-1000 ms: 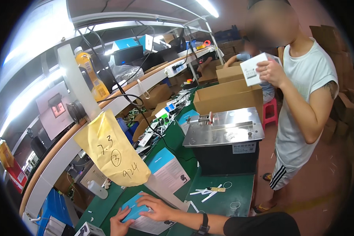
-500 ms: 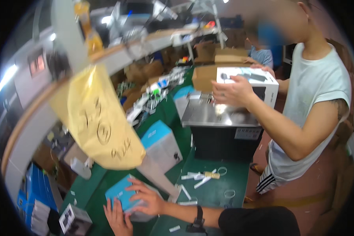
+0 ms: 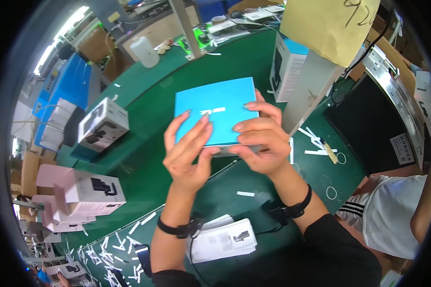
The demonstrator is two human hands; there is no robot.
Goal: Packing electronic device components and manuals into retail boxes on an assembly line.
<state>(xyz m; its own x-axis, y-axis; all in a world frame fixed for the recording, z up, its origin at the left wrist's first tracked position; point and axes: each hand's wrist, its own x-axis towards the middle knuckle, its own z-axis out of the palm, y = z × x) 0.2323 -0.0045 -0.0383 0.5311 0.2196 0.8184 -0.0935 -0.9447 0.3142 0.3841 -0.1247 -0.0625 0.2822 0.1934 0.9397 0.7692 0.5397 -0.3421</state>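
A carton with a bright blue top [image 3: 220,98] is held up over the green table, its blue face turned toward me. My left hand [image 3: 189,150] grips its near left corner, with fingers spread over the blue face and the thumb at the lower edge. From the right, my right hand [image 3: 266,136] wraps the near right corner, fingertips on the blue face and thumb beneath. Below my wrists lies a stack of printed leaflets [image 3: 225,241]. Both wrists wear black bands. The carton's underside is mostly hidden.
A white carton [image 3: 103,124] and open cartons [image 3: 93,193] stand at left. Another blue-topped carton [image 3: 289,67] is beside a post with a yellow sheet [image 3: 328,28]. At right are a steel-topped black machine [image 3: 378,126] and a co-worker's white shirt [image 3: 392,215]. Paper strips [image 3: 112,256] litter the table.
My view has swung left and downward. The blue-topped carton, earlier low near the post under my hands, is now gripped between both hands in the middle of the view.
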